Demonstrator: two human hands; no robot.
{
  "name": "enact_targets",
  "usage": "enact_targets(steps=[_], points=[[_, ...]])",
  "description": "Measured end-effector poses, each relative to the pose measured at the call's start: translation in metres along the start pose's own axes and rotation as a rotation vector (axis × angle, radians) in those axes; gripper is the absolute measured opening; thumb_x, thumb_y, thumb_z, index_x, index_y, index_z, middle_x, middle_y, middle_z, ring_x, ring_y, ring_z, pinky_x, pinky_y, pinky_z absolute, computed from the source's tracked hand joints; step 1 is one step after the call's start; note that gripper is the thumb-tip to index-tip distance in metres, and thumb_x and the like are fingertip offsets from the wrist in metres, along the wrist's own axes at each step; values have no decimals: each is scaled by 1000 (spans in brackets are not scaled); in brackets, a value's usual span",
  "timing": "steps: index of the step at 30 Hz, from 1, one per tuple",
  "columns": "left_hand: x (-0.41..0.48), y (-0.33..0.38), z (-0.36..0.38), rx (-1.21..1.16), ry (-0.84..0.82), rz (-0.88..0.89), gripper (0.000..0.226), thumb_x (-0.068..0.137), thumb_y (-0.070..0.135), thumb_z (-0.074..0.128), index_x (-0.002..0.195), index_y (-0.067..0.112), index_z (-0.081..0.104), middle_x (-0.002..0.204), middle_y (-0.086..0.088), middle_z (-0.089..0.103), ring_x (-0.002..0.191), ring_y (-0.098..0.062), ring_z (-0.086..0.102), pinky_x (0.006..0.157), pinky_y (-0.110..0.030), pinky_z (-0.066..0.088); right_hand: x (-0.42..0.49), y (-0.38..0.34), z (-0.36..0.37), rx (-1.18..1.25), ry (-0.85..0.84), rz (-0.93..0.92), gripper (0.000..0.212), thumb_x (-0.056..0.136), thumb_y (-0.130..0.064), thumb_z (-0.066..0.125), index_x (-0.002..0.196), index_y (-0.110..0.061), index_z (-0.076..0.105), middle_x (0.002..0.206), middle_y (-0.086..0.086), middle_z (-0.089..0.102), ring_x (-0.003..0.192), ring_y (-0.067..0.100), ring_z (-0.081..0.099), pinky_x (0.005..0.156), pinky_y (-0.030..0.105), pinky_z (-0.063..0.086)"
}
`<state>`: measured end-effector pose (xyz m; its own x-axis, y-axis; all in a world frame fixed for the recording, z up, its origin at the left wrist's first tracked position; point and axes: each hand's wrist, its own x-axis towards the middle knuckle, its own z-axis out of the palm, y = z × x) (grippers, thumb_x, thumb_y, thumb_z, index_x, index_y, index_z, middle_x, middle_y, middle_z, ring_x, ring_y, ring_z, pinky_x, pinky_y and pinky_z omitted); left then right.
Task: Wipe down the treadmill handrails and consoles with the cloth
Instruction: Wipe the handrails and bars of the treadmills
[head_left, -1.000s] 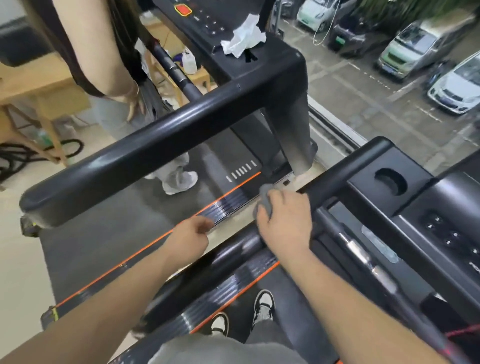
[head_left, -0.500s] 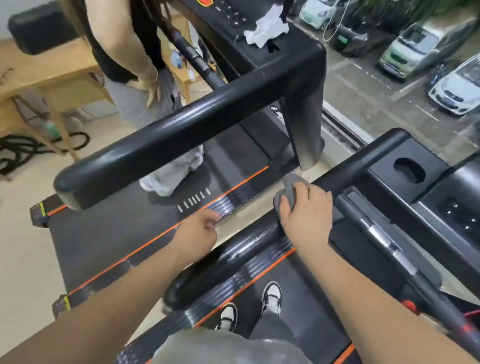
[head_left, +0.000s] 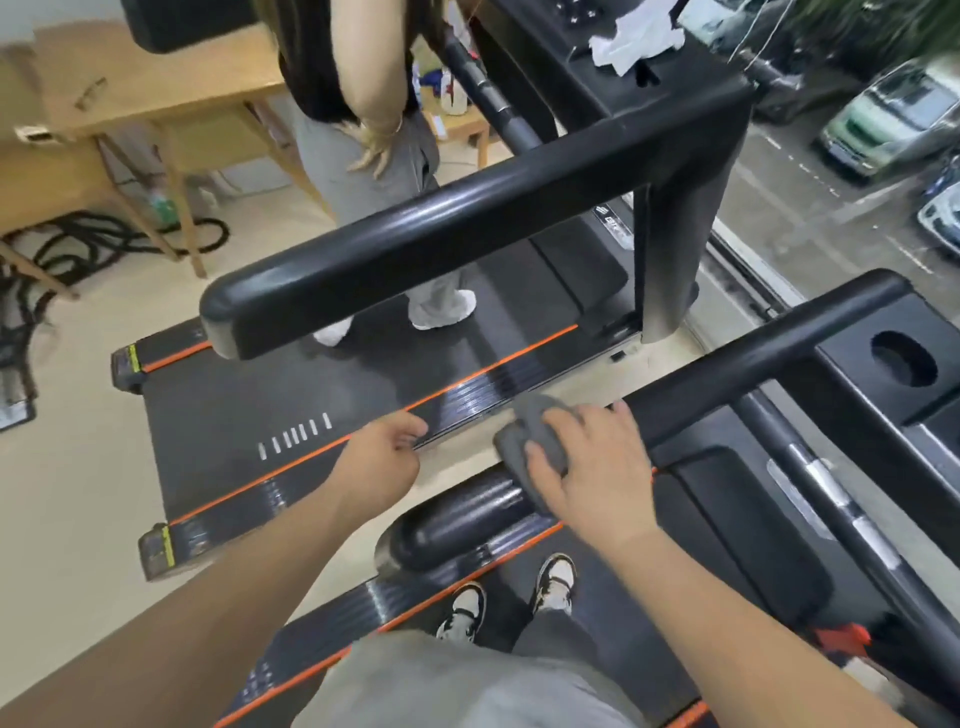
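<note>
While atop the handrail, right hand over grey cloth.

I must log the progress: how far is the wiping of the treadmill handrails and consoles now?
Done: nothing can be called finished; no surface looks visibly wiped. In hand: the right hand holds the grey cloth against the near handrail; the left hand is free. Left: the console beside it and the next treadmill's handrail.
</note>
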<state>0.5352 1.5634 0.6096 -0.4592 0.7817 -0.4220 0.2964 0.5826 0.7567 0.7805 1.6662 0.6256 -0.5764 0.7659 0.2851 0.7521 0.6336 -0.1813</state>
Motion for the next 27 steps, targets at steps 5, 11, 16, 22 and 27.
enact_targets(steps=[5,11,16,22,27], points=[[-14,-17,-5,-64,44,-3,38,88,-9,50,104,19,70,110,-1,71,103,-15,66,104,-27,47,-11,-57,3,-30,-10,218,38,94,-38,60,115,-7,67,94,18,57,94,40,54,102,60,40],[-18,-26,-20,-112,74,-57,41,77,-9,48,101,14,72,102,-5,74,98,-24,70,99,-40,54,-31,-135,13,47,-246,-262,43,88,-55,57,116,-23,63,95,9,57,95,35,58,115,55,35],[-24,-23,-14,-79,105,1,38,85,-8,49,96,21,71,102,-1,73,100,-21,69,101,-40,52,-2,-72,0,-24,-189,-193,45,87,-60,56,112,-25,69,88,7,64,87,34,63,98,49,47],[-44,-44,-2,-164,173,-48,42,93,-3,53,91,35,70,101,8,74,96,-13,69,102,-37,52,19,-41,-6,-188,-216,120,39,87,-51,56,102,-18,71,82,12,64,81,38,62,94,52,40],[-49,-48,-16,-215,274,-84,20,98,10,57,95,25,72,97,10,73,96,-14,67,97,-34,51,-6,-137,6,-30,-425,-144,44,83,-61,53,98,-22,67,86,11,63,85,35,59,93,51,45]])
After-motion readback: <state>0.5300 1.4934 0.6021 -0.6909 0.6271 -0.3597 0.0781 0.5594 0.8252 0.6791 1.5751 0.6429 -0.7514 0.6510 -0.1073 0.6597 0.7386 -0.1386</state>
